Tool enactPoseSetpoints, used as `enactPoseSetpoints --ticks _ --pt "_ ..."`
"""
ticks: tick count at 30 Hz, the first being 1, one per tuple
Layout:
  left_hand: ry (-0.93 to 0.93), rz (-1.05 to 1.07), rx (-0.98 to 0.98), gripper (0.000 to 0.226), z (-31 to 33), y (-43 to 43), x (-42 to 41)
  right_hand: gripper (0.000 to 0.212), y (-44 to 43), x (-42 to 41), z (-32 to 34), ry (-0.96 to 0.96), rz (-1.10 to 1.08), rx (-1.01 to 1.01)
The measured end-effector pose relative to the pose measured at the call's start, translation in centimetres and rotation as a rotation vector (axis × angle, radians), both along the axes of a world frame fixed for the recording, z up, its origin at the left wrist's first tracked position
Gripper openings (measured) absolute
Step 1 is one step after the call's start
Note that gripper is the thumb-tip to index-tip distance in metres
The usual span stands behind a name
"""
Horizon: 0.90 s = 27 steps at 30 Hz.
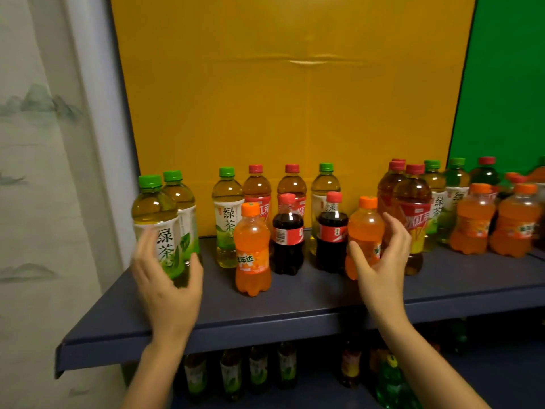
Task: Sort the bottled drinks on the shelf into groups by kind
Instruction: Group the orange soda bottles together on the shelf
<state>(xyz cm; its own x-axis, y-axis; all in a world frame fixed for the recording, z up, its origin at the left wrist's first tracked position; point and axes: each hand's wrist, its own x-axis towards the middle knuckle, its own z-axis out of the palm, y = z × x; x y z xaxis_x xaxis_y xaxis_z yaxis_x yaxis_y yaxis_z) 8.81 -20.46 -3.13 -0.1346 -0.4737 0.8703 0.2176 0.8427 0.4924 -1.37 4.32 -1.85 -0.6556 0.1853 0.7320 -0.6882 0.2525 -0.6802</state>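
Observation:
Mixed bottles stand on the dark blue shelf [295,308]. My left hand [165,278] is spread around the lower part of a green tea bottle [159,219] at the front left, thumb to its right and fingers to its left, not closed on it. A second green tea bottle [181,202] stands just behind. My right hand [380,261] cups an orange soda bottle [365,228], thumb across its front, fingers straight up along its right side. Between my hands stand another orange soda [253,249] and two cola bottles [288,234] [332,231].
Green tea [227,216] and red-capped iced tea bottles [257,187] line the yellow back panel. A crowded cluster of iced tea [413,211], green tea and orange soda [473,219] fills the right end. More bottles sit on the lower shelf [259,370]. A wall closes the left side.

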Motion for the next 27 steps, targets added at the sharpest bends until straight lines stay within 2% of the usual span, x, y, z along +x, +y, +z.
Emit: enactPoseSetpoints --ticks 3,6,9,12,15,17,21,24,27 --pt "-0.152 -0.172 -0.042 0.076 -0.2 3.1 -0.9 0.080 0.8 -2.3 -0.3 -0.105 -0.050 -0.006" --pt "-0.350 -0.314 0.116 0.110 0.3 4.9 -2.9 0.097 0.8 -3.9 -0.3 -0.250 0.068 -0.011" --pt "-0.444 -0.379 0.238 0.122 0.7 5.4 -5.0 0.099 0.8 -4.9 -0.2 -0.381 0.150 -0.003" --pt "-0.440 -0.432 0.367 0.114 0.9 5.5 -6.6 0.081 1.1 -5.5 -0.3 -0.481 0.140 0.016" --pt "-0.424 -0.428 0.441 0.090 0.5 5.5 -7.1 0.070 1.4 -5.5 -0.3 -0.521 0.128 0.042" --pt "-0.377 -0.433 0.431 0.077 0.4 5.7 -6.9 0.070 1.6 -5.2 -0.3 -0.496 0.123 0.061" --pt "-0.338 -0.489 0.400 0.065 0.7 6.9 -6.2 0.065 2.6 -4.0 -0.9 -0.441 0.143 0.073" --pt "-0.333 -0.586 0.404 0.051 0.8 9.0 -5.9 0.053 4.3 -3.3 -0.9 -0.455 0.186 0.046" --pt "-0.337 -0.679 0.419 0.053 1.2 12.1 -6.5 0.035 6.7 -3.4 -0.3 -0.481 0.228 0.013"
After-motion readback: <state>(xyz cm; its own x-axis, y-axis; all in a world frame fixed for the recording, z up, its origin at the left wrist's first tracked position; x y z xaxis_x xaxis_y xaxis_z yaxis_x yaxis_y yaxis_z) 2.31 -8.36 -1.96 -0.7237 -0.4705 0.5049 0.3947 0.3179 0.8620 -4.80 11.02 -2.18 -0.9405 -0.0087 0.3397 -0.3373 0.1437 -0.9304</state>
